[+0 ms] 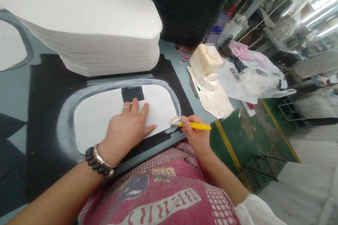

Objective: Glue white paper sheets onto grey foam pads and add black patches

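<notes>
Our left hand [125, 124]: open, fingers spread, palm down on one flat white panel with rounded corners [92, 119], beside a black rectangular patch [132, 94] at its far edge. Our right hand [196, 139]: closed round one yellow-handled brush with pale bristles [196, 126], bristles at the panel's right end. Panel: lying on black sheet material [43, 112], ringed by a greyish-white smear [66, 119]. Beyond it, we count one tall stack of white sheets [105, 17]; to the right, one cream plastic container [204, 59].
</notes>
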Available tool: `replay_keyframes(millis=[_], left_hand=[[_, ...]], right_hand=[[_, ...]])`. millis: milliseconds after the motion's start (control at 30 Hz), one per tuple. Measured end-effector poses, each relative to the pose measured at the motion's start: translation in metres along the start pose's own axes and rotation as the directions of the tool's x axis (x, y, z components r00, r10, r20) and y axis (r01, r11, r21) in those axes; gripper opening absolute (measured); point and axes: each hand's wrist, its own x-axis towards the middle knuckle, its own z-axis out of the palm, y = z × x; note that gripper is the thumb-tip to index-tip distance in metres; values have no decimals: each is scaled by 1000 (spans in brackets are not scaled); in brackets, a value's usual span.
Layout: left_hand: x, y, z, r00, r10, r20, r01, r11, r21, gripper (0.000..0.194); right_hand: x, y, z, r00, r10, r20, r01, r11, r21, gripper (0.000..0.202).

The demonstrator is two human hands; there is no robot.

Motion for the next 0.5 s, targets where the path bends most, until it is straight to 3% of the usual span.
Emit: replay_keyframes(millis=[100,200,300,400,500], left_hand=[[0,0,1,1000,-6,-13,6,1000,-9,68],[0,-1,3,1000,-9,-28,8,1000,-12,67],[-1,-2,4,999,-4,-35,4,1000,-16,66],[-1,-1,6,999,-15,-34,14,1000,-19,65],[-1,1,5,999,-36,-28,35,999,-30,66]], right_hand=[[-9,0,0,994,-19,112,20,1000,-6,43],[2,0,-3,983,76,168,-95,990,104,50],[48,1,-3,966,116,231,-136,988,74,54],[111,-7,4,967,-7,254,26,997,-73,54],[161,-35,25,952,-143,271,173,981,-90,49]])
